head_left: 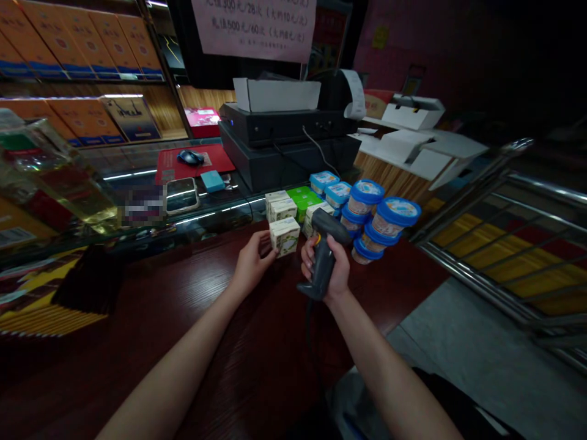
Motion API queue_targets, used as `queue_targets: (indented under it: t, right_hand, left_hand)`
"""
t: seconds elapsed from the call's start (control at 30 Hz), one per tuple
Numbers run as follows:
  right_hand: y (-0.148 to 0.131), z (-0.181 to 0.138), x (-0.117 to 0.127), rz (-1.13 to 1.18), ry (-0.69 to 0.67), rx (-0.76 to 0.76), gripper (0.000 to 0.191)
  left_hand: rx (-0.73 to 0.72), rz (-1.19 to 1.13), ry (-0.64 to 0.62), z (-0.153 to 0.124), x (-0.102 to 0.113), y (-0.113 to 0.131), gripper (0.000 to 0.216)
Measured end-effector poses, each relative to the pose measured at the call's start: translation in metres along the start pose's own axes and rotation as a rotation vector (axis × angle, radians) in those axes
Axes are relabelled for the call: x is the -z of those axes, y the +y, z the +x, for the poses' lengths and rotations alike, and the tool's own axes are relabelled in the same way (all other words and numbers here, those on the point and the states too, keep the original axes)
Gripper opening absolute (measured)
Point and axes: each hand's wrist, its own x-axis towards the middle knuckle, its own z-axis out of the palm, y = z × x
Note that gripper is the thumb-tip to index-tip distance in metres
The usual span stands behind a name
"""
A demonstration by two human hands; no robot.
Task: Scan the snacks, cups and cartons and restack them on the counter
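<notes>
My right hand (pixel 337 269) is wrapped around the handle of a dark grey barcode scanner (pixel 323 263), its head tilted toward the upper left and its cable running down. My left hand (pixel 252 264) grips the left side of a small cream box with a green print (pixel 285 238), thumb at the front, on the dark red wooden counter (pixel 257 348). Behind that box stand more cream boxes (pixel 280 208), and beside them bright green boxes (pixel 303 199). To the right, round tubs with blue lids (pixel 395 214) are stacked; smaller blue-lidded containers (pixel 323 181) sit farther back.
A phone (pixel 181 195), a mouse (pixel 190 157) on a red mat and a light blue box (pixel 212 181) lie on the glass counter. Bottles (pixel 68 177) stand left, near yellow-striped packs (pixel 41 299). Black machines (pixel 284 128) rise behind; a metal railing (pixel 504 263) runs along the right.
</notes>
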Motion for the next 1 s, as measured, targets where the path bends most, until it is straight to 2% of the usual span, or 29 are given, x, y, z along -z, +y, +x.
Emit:
queue_targets:
  t: [0.1, 0.23, 0.47, 0.63, 0.8, 0.9, 1.0]
  right_hand:
    - [-0.006, 0.001, 0.002, 0.027, 0.065, 0.038, 0.033]
    - [-0.007, 0.001, 0.001, 0.032, 0.101, 0.039, 0.032]
    - [0.000, 0.003, -0.001, -0.003, 0.066, 0.000, 0.033]
    - [0.002, 0.005, -0.001, -0.056, 0.056, -0.007, 0.033]
    - [0.002, 0.003, -0.003, -0.105, -0.046, -0.118, 0.035]
    - [0.008, 0.000, -0.007, -0.141, -0.120, -0.217, 0.035]
    - [0.020, -0.004, -0.014, -0.188, -0.184, -0.319, 0.036]
  left_hand:
    - [-0.054, 0.159, 0.083, 0.019, -0.015, -0.002, 0.039]
    - [-0.125, 0.362, 0.198, 0.027, -0.023, 0.001, 0.035]
    - [-0.022, 0.230, 0.237, 0.027, -0.029, -0.005, 0.041]
    - [0.002, 0.194, 0.221, 0.026, -0.026, -0.008, 0.031]
    - [0.029, 0.170, 0.286, 0.024, -0.029, -0.008, 0.039]
    - [0.026, 0.151, 0.288, 0.012, -0.022, -0.008, 0.047]
    - [-0.053, 0.203, 0.251, -0.016, 0.005, -0.004, 0.040]
